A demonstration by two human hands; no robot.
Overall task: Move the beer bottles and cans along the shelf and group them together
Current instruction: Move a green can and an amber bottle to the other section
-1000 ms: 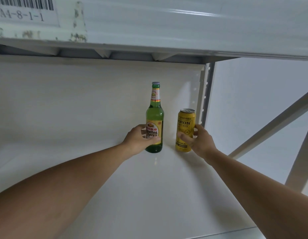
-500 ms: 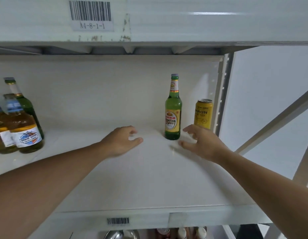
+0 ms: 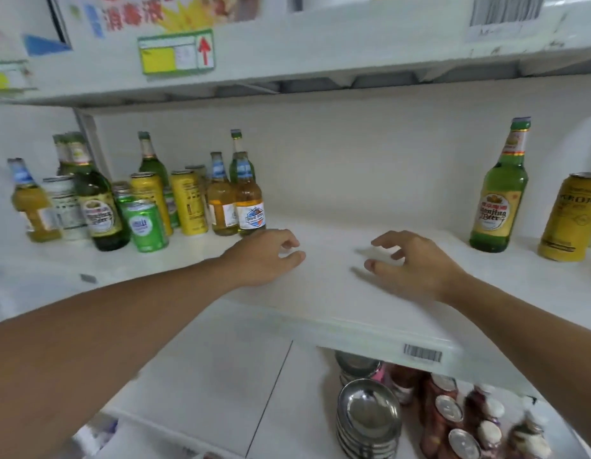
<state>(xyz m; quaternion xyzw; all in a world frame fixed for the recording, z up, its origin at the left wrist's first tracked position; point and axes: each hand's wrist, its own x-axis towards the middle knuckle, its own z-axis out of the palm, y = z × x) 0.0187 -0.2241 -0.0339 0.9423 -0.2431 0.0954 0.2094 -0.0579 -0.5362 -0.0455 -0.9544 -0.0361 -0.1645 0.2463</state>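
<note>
1. Two hands hover low over the bare middle of the shelf (image 3: 320, 303), and we hold nothing in either. Our left hand (image 3: 266, 256) has its fingers loosely curled and released; our right hand (image 3: 416, 260) has its fingers spread and half bent, also released.
2. Below the shelf edge, we see stacked metal bowls (image 3: 367, 422) and capped jars (image 3: 453, 415). These are not task items.
3. To the right of our right hand, well apart from its fingers, a green beer bottle (image 3: 497, 200) stands upright with its long axis vertical. A yellow can (image 3: 572, 217) stands upright just beside it, further right.
4. To the left, the main group of bottles and cans (image 3: 148, 200) stands upright. Its nearest member, an amber bottle (image 3: 249, 200), is near the left hand's fingers.
5. We judge the right hand nearer the two outliers, which would travel left across the open span to join the group.
</note>
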